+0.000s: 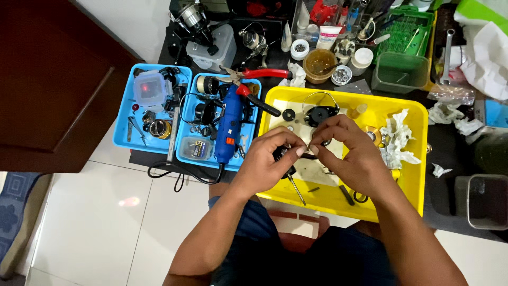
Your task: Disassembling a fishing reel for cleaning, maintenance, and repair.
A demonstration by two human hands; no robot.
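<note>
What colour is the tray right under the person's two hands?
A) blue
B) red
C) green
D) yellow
D: the left hand and right hand meet above the yellow tray; the blue trays sit off to the left.

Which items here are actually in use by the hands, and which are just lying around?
In use:
left hand
right hand
small part pinched between both
screwdriver under left hand
yellow tray

Lying about:
blue rotary tool
red-handled pliers
crumpled tissue
blue trays
green basket
</note>
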